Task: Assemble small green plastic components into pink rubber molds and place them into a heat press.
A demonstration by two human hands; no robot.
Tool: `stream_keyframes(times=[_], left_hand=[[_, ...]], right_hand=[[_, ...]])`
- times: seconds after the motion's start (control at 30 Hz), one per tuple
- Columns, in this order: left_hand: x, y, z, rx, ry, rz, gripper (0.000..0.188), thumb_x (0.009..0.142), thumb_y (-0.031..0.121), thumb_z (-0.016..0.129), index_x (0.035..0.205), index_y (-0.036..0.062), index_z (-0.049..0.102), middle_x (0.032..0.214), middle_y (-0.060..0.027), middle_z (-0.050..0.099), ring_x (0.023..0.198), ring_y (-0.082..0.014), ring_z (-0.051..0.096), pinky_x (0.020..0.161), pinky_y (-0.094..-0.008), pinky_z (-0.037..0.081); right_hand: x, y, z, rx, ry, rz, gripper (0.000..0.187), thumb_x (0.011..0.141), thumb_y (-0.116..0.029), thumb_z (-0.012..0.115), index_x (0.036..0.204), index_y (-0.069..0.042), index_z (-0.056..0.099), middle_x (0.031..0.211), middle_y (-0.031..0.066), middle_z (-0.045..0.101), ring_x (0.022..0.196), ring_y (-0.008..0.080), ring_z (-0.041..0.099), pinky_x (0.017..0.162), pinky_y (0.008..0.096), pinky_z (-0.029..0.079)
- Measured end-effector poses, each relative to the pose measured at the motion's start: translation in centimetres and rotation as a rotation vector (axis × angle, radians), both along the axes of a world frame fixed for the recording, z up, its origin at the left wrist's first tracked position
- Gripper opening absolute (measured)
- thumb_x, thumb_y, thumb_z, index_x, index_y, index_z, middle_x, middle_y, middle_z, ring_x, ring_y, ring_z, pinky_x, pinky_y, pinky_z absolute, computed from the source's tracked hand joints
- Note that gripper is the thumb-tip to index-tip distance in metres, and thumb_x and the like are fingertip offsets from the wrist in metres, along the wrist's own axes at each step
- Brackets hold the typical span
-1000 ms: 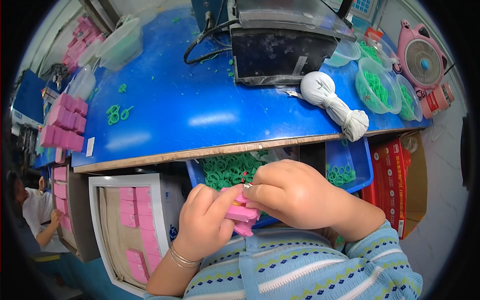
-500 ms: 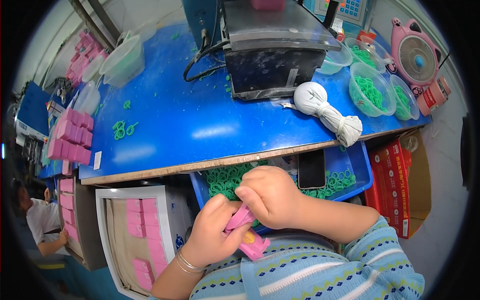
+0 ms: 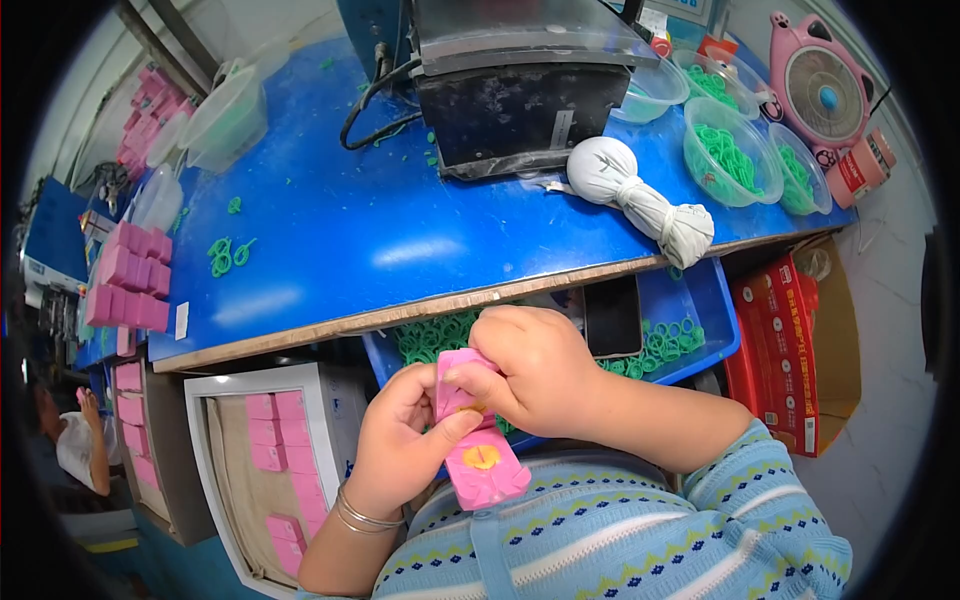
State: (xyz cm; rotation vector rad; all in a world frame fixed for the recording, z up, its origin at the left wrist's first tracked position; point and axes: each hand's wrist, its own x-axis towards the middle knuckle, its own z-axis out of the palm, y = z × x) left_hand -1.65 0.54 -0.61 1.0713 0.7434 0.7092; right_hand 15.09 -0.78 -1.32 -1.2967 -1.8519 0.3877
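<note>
A pink rubbery mold (image 3: 490, 478) is spread into two halves in front of my belly, with yellow round patches on its inner faces. My left hand (image 3: 395, 440) grips it along its left side, thumb laid across the middle. At its upper half, my right hand (image 3: 535, 365) is closed, the thumb and curled fingers pressed on the pink face. Whether a small piece sits between those fingers is hidden. Just beyond my hands, many green rings (image 3: 432, 340) fill a blue tray (image 3: 733, 325) below the table edge. A dark phone (image 3: 612, 316) lies across that tray.
A black machine (image 3: 520, 110) and a white tied cloth pouch (image 3: 640, 200) stand on the blue table (image 3: 330, 220). Bowls of green rings (image 3: 725, 160) and a pink fan (image 3: 822, 90) are right; a red carton (image 3: 780, 350) stands below. Pink blocks (image 3: 130, 280) and a person (image 3: 85, 440) are left.
The mold, folded and partly covered before, now lies spread with its inner faces showing. My right hand has shifted slightly left. The person at left has raised their hands.
</note>
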Motion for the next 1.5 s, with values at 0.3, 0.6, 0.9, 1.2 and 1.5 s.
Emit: stream_keyframes(times=[0.3, 0.6, 0.9, 1.2, 1.5], left_hand=[[-0.8, 0.4, -1.3, 0.166, 0.095, 0.050, 0.030, 0.077, 0.005, 0.066, 0.103, -0.0028, 0.055, 0.091, -0.0042, 0.056, 0.092, -0.0126, 0.053, 0.083, -0.0268, 0.042], [-1.1, 0.5, -1.5, 0.389, 0.095, 0.141, 0.025, 0.080, 0.006, 0.063, 0.101, -0.0038, 0.053, 0.097, -0.0074, 0.055, 0.090, -0.0137, 0.053, 0.082, -0.0271, 0.042], [-0.6, 0.4, -0.6, 0.172, -0.003, 0.132, 0.028, 0.075, -0.001, 0.066, 0.099, -0.0030, 0.052, 0.095, -0.0087, 0.056, 0.087, -0.0126, 0.054, 0.077, -0.0266, 0.045], [-1.8, 0.9, -0.8, -0.074, -0.102, 0.021, 0.033, 0.074, -0.001, 0.067, 0.102, -0.0031, 0.052, 0.097, -0.0111, 0.058, 0.088, -0.0159, 0.058, 0.079, -0.0302, 0.049], [-1.5, 0.4, -0.7, 0.010, -0.117, 0.022, 0.039, 0.075, -0.006, 0.063, 0.110, -0.0020, 0.046, 0.105, -0.0098, 0.054, 0.099, -0.0162, 0.054, 0.087, -0.0327, 0.045]], right_hand=[[0.2, -0.1, -0.4, -0.466, 0.699, 0.199, 0.028, 0.089, -0.027, 0.053, 0.078, -0.001, 0.051, 0.072, 0.0086, 0.049, 0.067, 0.0161, 0.047, 0.060, 0.0310, 0.040], [0.4, -1.1, -0.8, -0.248, 0.353, 0.255, 0.022, 0.083, -0.015, 0.060, 0.092, 0.000, 0.048, 0.081, 0.0111, 0.049, 0.074, 0.0227, 0.049, 0.065, 0.0314, 0.042], [0.2, -1.4, -1.0, -0.236, 0.300, 0.291, 0.028, 0.080, -0.017, 0.064, 0.096, -0.001, 0.047, 0.087, 0.0129, 0.049, 0.079, 0.0267, 0.051, 0.069, 0.0333, 0.043], [-0.6, -2.1, -2.2, -0.309, 0.606, 0.352, 0.031, 0.078, -0.016, 0.067, 0.098, -0.001, 0.049, 0.091, 0.0119, 0.051, 0.082, 0.0231, 0.053, 0.070, 0.0316, 0.045], [-0.4, -1.9, -1.7, -0.448, 0.856, 0.307, 0.029, 0.081, -0.006, 0.062, 0.107, -0.001, 0.049, 0.098, 0.0076, 0.052, 0.081, 0.0119, 0.051, 0.071, 0.0257, 0.046]])
